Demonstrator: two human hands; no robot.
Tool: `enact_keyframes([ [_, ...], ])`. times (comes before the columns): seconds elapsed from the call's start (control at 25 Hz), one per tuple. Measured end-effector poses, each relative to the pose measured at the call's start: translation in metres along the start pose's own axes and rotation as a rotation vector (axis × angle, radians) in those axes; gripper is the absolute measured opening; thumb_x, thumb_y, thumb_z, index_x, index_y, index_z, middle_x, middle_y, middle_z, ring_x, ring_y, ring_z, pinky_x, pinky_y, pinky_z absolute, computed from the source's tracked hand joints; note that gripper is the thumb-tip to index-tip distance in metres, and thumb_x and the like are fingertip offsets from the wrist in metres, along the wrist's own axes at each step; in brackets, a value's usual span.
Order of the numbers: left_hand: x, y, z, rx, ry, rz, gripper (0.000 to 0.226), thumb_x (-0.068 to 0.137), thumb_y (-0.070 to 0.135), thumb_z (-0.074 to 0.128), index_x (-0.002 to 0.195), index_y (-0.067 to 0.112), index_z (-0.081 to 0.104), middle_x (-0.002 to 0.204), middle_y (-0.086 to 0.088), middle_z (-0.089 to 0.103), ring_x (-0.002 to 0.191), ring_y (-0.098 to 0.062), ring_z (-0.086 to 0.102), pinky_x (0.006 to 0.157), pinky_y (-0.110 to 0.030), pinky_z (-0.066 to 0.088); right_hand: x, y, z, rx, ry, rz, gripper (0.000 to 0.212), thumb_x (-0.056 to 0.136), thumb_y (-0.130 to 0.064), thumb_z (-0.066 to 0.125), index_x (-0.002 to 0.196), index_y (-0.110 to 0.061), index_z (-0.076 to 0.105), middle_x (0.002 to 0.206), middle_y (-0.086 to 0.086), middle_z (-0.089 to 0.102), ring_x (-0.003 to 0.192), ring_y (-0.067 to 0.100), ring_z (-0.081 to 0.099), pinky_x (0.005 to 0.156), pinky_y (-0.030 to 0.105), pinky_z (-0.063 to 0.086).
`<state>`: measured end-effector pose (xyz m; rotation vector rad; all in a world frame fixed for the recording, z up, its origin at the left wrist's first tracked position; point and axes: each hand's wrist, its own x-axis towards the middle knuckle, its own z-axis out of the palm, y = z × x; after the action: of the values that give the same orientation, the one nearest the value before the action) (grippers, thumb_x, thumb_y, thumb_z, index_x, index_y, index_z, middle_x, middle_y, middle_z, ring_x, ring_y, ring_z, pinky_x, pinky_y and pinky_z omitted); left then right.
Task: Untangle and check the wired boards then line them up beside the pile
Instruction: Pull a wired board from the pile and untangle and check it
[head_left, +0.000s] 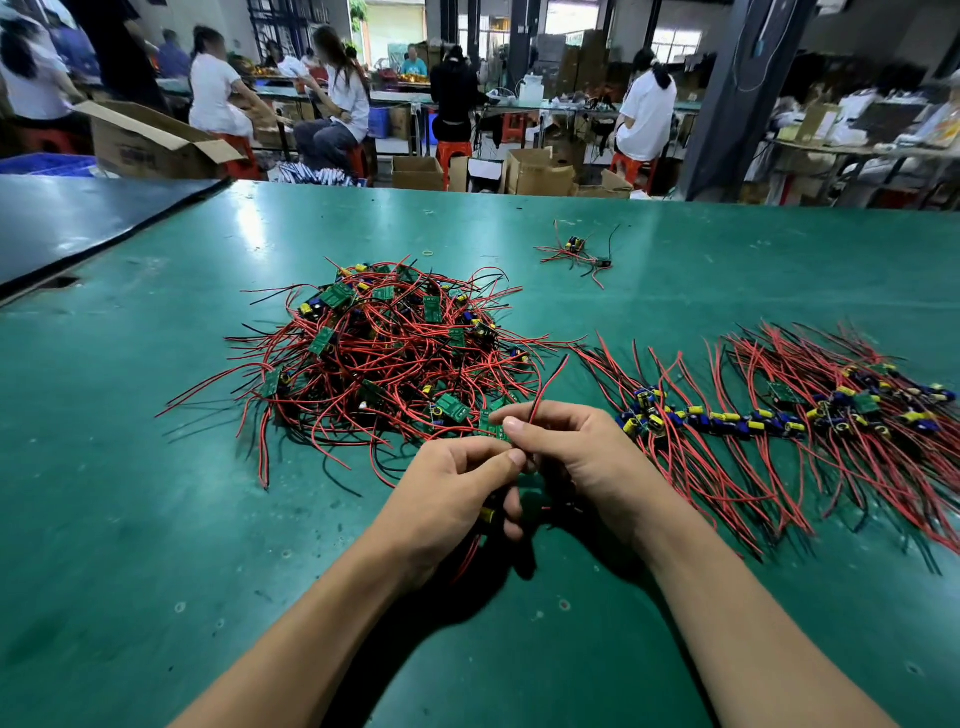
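Note:
A tangled pile of small green boards with red and black wires lies on the green table, left of centre. To its right, a row of lined-up boards stretches toward the right edge, wires fanned out. Between the two, both hands hold one wired board. My left hand grips its lower part, where a yellow capacitor and a red wire stick out below the fingers. My right hand pinches the board's red and black wire pair, which rises up to the right.
A small separate clump of wired boards lies farther back on the table. A dark mat covers the table's far left corner. Beyond the far edge are cardboard boxes, stools and several people seated at other benches.

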<state>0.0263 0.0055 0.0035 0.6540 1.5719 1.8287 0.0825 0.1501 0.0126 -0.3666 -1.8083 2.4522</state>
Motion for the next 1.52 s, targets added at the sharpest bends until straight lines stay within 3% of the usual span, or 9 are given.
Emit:
enact_keyframes([
  [0.16, 0.000, -0.001, 0.001, 0.023, 0.002, 0.010, 0.019, 0.096, 0.010, 0.057, 0.084, 0.002, 0.070, 0.054, -0.010, 0.056, 0.042, -0.019, 0.053, 0.047, -0.022, 0.047, 0.005, 0.002, 0.000, -0.135, 0.190, -0.091, 0.011, 0.095, -0.013, 0.066, 0.099, -0.014, 0.076, 0.060, 0.011, 0.058, 0.049, 0.021, 0.055, 0.056, 0.031, 0.051],
  [0.32, 0.000, -0.001, 0.005, 0.068, -0.010, 0.001, 0.018, 0.096, 0.010, 0.058, 0.087, -0.002, 0.068, 0.053, -0.008, 0.057, 0.042, -0.019, 0.052, 0.048, -0.023, 0.047, 0.013, 0.002, -0.010, -0.468, 0.397, -0.251, 0.014, 0.097, -0.018, 0.065, 0.102, -0.019, 0.077, 0.044, -0.025, 0.052, 0.046, -0.008, 0.051, 0.058, 0.015, 0.033],
  [0.48, -0.002, 0.002, 0.003, 0.112, -0.055, -0.018, 0.018, 0.096, 0.013, 0.058, 0.086, 0.002, 0.068, 0.054, -0.008, 0.058, 0.044, -0.021, 0.054, 0.050, -0.024, 0.046, 0.016, 0.004, -0.022, -0.594, 0.566, -0.388, 0.017, 0.096, -0.027, 0.066, 0.103, -0.017, 0.079, 0.088, -0.016, 0.073, 0.085, -0.004, 0.063, 0.073, 0.004, 0.041],
  [0.6, -0.003, 0.002, 0.004, 0.131, -0.078, -0.031, 0.018, 0.096, 0.015, 0.058, 0.088, 0.001, 0.067, 0.055, -0.008, 0.059, 0.046, -0.022, 0.055, 0.051, -0.025, 0.046, 0.016, 0.005, -0.030, -0.678, 0.641, -0.435, 0.022, 0.096, -0.033, 0.066, 0.092, -0.016, 0.079, 0.069, -0.019, 0.069, 0.067, 0.000, 0.061, 0.066, 0.010, 0.042],
  [0.76, -0.003, 0.001, 0.003, 0.106, -0.049, -0.032, 0.017, 0.097, 0.015, 0.057, 0.086, 0.005, 0.067, 0.056, -0.009, 0.060, 0.047, -0.022, 0.057, 0.053, -0.025, 0.049, 0.016, 0.004, -0.023, -0.147, 0.423, -0.261, 0.031, 0.089, -0.040, 0.071, 0.083, -0.009, 0.075, 0.059, -0.005, 0.048, 0.040, 0.008, 0.033, 0.040, 0.019, 0.026],
  [0.88, -0.002, -0.001, 0.004, 0.096, -0.022, -0.014, 0.020, 0.098, 0.016, 0.056, 0.088, 0.003, 0.067, 0.057, -0.009, 0.059, 0.047, -0.022, 0.056, 0.052, -0.025, 0.049, 0.009, 0.002, -0.017, -0.075, 0.137, -0.038, 0.045, 0.076, -0.047, 0.080, 0.092, -0.005, 0.074, 0.058, 0.004, 0.047, 0.041, 0.014, 0.043, 0.043, 0.020, 0.039],
  [1.0, -0.001, -0.001, 0.003, 0.080, -0.001, -0.006, 0.023, 0.099, 0.015, 0.054, 0.086, 0.001, 0.065, 0.057, -0.009, 0.057, 0.046, -0.021, 0.055, 0.050, -0.024, 0.048, 0.003, 0.004, -0.008, -0.075, -0.051, 0.028, 0.031, 0.087, -0.032, 0.078, 0.093, -0.003, 0.071, 0.066, 0.019, 0.060, 0.051, 0.027, 0.061, 0.055, 0.035, 0.054],
  [1.32, -0.006, 0.006, 0.000, 0.180, -0.188, -0.028, 0.019, 0.098, 0.018, 0.056, 0.088, 0.007, 0.067, 0.057, -0.006, 0.060, 0.048, -0.020, 0.056, 0.053, -0.023, 0.047, 0.012, 0.003, -0.028, -0.517, 0.479, -0.361, 0.033, 0.096, -0.038, 0.066, 0.077, -0.012, 0.075, 0.039, -0.015, 0.042, 0.036, 0.003, 0.038, 0.043, 0.010, 0.026],
  [1.52, -0.007, 0.009, 0.001, 0.154, -0.217, -0.045, 0.018, 0.097, 0.020, 0.056, 0.090, 0.009, 0.069, 0.061, -0.006, 0.062, 0.049, -0.017, 0.056, 0.053, -0.022, 0.047, 0.015, -0.004, -0.015, 0.079, 0.503, -0.150, 0.047, 0.101, -0.041, 0.056, 0.067, -0.009, 0.062, 0.051, -0.003, 0.035, 0.032, 0.007, 0.023, 0.038, 0.017, 0.016],
])
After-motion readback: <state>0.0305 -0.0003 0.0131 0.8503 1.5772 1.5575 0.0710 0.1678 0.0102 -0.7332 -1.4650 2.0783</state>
